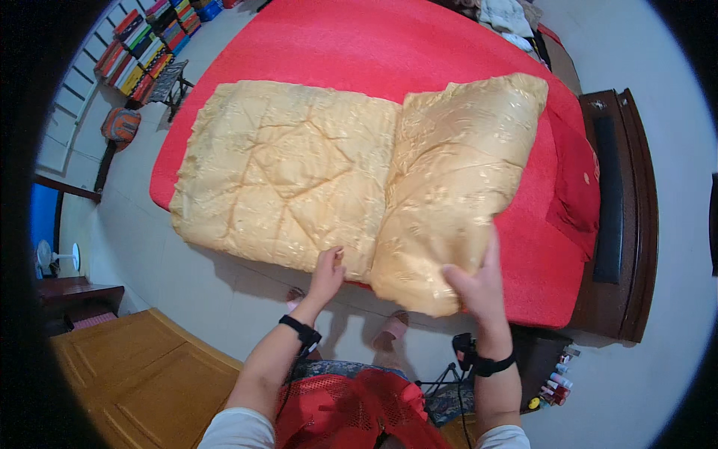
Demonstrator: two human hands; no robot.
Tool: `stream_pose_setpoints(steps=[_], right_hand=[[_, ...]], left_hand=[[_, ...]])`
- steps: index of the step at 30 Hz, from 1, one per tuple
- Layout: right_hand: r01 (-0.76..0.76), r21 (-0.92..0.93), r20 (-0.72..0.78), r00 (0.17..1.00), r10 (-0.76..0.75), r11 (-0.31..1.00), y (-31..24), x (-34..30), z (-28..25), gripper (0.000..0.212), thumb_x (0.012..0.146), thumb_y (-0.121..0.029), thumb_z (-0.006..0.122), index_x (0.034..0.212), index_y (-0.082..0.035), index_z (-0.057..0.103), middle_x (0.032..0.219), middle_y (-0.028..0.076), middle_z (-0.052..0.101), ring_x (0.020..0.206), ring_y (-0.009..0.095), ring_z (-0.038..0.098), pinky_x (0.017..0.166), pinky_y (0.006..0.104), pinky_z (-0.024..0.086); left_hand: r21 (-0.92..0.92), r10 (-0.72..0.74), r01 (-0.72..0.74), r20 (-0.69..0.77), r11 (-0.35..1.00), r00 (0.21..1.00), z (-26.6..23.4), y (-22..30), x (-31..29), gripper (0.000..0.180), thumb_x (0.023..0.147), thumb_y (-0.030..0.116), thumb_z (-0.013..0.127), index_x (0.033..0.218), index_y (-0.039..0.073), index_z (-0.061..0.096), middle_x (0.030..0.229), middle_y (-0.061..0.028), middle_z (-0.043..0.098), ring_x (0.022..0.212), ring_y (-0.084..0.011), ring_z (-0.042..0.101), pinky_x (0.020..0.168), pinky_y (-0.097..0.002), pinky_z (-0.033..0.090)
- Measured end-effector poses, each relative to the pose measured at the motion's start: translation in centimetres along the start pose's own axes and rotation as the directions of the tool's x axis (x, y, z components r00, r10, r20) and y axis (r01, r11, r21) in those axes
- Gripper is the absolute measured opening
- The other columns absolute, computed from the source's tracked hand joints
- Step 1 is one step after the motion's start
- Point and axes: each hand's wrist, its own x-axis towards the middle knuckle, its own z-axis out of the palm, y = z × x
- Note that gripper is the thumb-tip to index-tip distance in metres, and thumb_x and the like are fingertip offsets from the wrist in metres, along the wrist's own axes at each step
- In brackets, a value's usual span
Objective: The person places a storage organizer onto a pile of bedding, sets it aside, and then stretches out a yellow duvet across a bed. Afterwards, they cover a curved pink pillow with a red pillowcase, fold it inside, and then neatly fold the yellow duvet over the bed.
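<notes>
A shiny golden-yellow quilt [299, 161] lies on the red-covered bed [336, 45]. Its left part is spread flat, with a diamond pattern of creases. The right part is folded over and bulges upward, its far corner raised. My right hand [482, 288] grips the near right edge of this folded part, thumb on top, slightly blurred. At the quilt's near edge, left of the fold line, my left hand [327, 275] is closed with fingers curled on the fabric. Both wrists wear black straps.
A dark wooden headboard [621, 217] and a red pillow [576, 187] are on the right. A brown wooden cabinet [142, 374] stands at lower left. Stacked colourful boxes [142, 56], a folding stool [172, 84] and an orange-grey bag [121, 125] are at far left. Small bottles [557, 385] sit at lower right.
</notes>
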Motion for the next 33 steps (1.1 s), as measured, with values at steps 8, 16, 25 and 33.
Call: stream_pose_setpoints(steps=[8, 16, 25, 33], right_hand=[[0.1, -0.524, 0.12, 0.992, -0.043, 0.846, 2.3, 1.9, 19.2, 0.086, 0.072, -0.011, 0.065, 0.142, 0.002, 0.017, 0.125, 0.03, 0.046, 0.11, 0.043, 0.05, 0.091, 0.0424, 0.043], [0.192, -0.429, 0.184, 0.975, -0.123, 0.882, 8.0, -0.2, 20.2, 0.046, 0.077, -0.012, 0.058, 0.12, 0.001, 0.049, 0.096, 0.019, 0.055, 0.092, 0.035, 0.051, 0.084, 0.0421, 0.04], [-0.468, 0.446, -0.155, 0.799, 0.581, 0.763, 23.7, -1.2, 5.4, 0.051, 0.088, -0.024, 0.056, 0.13, -0.001, 0.04, 0.127, 0.018, 0.048, 0.117, 0.03, 0.046, 0.101, 0.0363, 0.034], [-0.471, 0.84, 0.198, 0.729, 0.656, 0.269, 27.2, -4.2, 4.9, 0.046, 0.089, -0.024, 0.051, 0.13, -0.002, 0.043, 0.126, 0.012, 0.054, 0.115, 0.029, 0.053, 0.101, 0.0419, 0.041]], left_hand=[[-0.446, -0.226, 0.267, 0.145, 0.854, 0.963, -17.1, 2.7, 2.7, 0.056, 0.088, 0.017, 0.056, 0.139, 0.014, 0.032, 0.127, -0.0093, 0.043, 0.097, -0.0149, 0.05, 0.078, -0.0286, 0.045], [0.134, -0.07, 0.043, 0.205, 0.99, 0.976, -16.0, -3.9, 4.5, 0.082, 0.081, 0.026, 0.063, 0.147, 0.022, 0.016, 0.145, -0.0276, 0.017, 0.134, -0.0432, 0.021, 0.108, -0.0468, 0.023], [0.296, -0.186, 0.116, 0.219, 0.948, 0.958, -14.7, -3.8, 5.9, 0.083, 0.079, 0.011, 0.062, 0.147, 0.021, 0.014, 0.146, -0.0275, 0.014, 0.135, -0.0445, 0.018, 0.108, -0.0467, 0.024], [0.375, -0.217, 0.116, 0.241, 0.92, 0.946, -14.4, -3.9, 6.4, 0.083, 0.079, 0.003, 0.057, 0.147, 0.019, 0.012, 0.146, -0.0269, 0.016, 0.135, -0.043, 0.018, 0.109, -0.0465, 0.022]])
